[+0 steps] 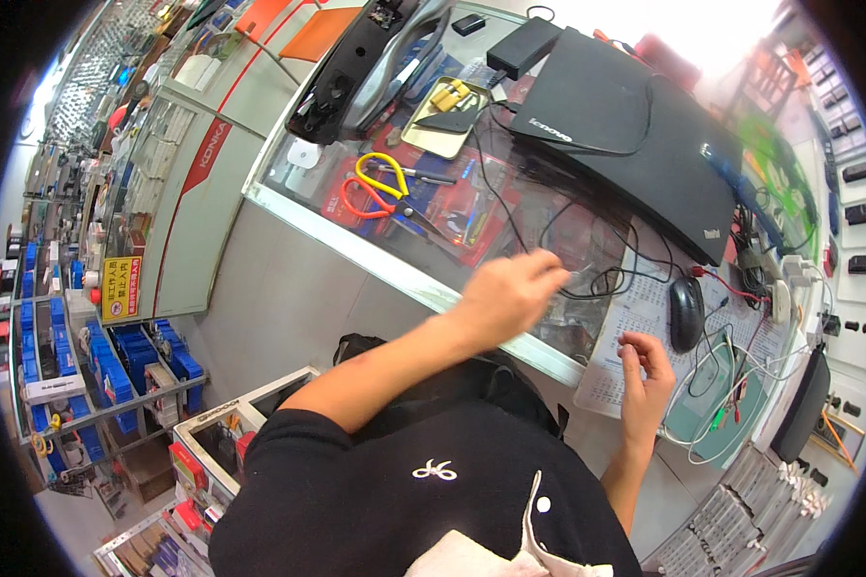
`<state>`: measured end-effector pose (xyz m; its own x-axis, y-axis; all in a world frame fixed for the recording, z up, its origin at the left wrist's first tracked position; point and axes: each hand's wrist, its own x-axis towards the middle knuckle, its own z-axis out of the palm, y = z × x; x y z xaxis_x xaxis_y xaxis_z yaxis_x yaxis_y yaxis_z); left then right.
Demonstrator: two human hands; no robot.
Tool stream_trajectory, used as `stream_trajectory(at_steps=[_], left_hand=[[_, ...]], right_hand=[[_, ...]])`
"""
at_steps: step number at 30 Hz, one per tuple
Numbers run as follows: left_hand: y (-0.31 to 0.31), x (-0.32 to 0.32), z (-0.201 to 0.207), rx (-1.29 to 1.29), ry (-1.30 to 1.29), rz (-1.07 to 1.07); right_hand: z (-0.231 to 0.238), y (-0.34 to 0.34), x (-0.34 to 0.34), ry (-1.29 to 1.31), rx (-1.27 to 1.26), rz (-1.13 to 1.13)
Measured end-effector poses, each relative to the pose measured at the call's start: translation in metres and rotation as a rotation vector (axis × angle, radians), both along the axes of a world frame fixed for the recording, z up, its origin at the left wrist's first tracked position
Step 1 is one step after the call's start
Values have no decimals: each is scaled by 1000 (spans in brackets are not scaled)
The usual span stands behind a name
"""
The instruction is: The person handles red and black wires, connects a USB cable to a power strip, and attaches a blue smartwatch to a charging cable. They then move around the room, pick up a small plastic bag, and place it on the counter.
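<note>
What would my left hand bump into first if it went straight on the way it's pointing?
Most likely the looped black cable just ahead of your left hand. The hand's height is hard to judge from this view, so it might pass above it.

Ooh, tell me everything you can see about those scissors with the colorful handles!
The scissors have two big loop handles, one yellow and one red, that look plastic-coated. Their slim, dark, metal-looking blades meet at a round pivot. They lie on the glass-topped counter, handles spread apart, tips pointing toward the person's left hand, which isn't touching them. I can't tell how sharp they are.
</note>
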<state>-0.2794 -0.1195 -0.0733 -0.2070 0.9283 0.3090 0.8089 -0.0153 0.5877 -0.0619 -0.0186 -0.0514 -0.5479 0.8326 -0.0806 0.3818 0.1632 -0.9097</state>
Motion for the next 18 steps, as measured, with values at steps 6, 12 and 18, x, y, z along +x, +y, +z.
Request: stream_trajectory(at_steps=[6, 12, 18], left_hand=[[-63, -128, 19, -21, 184, 367], [-107, -247, 20, 92, 389, 613], [-116, -347, 9, 73, 135, 687]], right_hand=[[5, -18, -26, -41, -28, -129], [13, -42, -160, -39, 135, 51], [23, -58, -299, 5, 260, 214]])
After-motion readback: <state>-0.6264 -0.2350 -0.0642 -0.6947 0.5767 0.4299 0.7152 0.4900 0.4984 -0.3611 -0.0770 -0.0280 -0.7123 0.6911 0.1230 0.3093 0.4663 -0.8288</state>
